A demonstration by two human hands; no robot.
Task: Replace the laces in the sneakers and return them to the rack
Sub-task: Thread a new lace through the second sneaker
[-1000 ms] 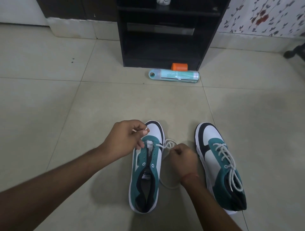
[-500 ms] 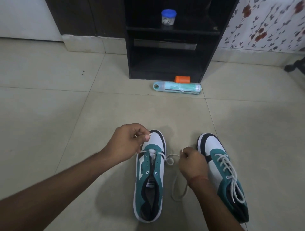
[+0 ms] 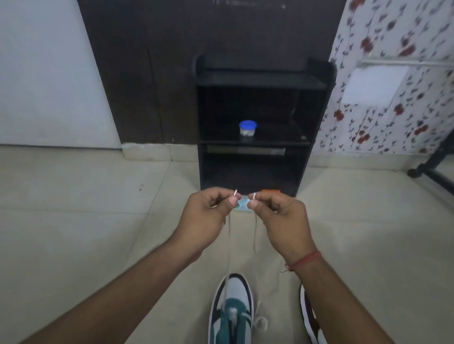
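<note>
One white lace [image 3: 255, 235], thin cord with two stiff tips: my left hand [image 3: 208, 216] pinches one end, my right hand [image 3: 282, 218] the other, fingers curled. Below my fingers, two sneakers on the tiled floor: one teal-and-white sneaker [image 3: 232, 311] taking the lace, a second sneaker [image 3: 307, 314] partly hidden. Beyond my fingers, one black rack [image 3: 260, 78], three shelves.

No legible text, labels, brands or nos. anywhere. Faint pale marks on dark panel [image 3: 245, 3] at top edge, too blurred to read.
</note>
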